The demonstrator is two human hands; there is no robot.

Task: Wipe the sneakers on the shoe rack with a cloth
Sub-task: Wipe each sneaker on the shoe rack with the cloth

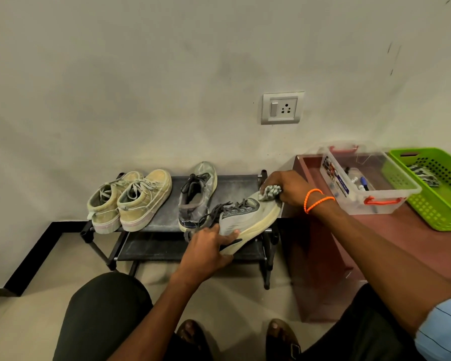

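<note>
A grey sneaker [248,217] with dark laces and a cream sole is tilted on its side above the right end of the black shoe rack [235,186]. My left hand [208,251] grips its heel end. My right hand [289,188] holds a bunched grey-and-white cloth [270,192] and presses it against the sneaker's toe. The matching grey sneaker [197,196] stands on the rack's top shelf, toe toward the wall. A pair of beige sneakers [130,201] sits on the left of that shelf.
A low reddish-brown table [427,246] stands right of the rack. It carries a clear plastic box [362,178] of small items and a green basket [432,188] with a cloth inside. A wall socket [281,108] is above the rack. My knees and sandalled feet are below.
</note>
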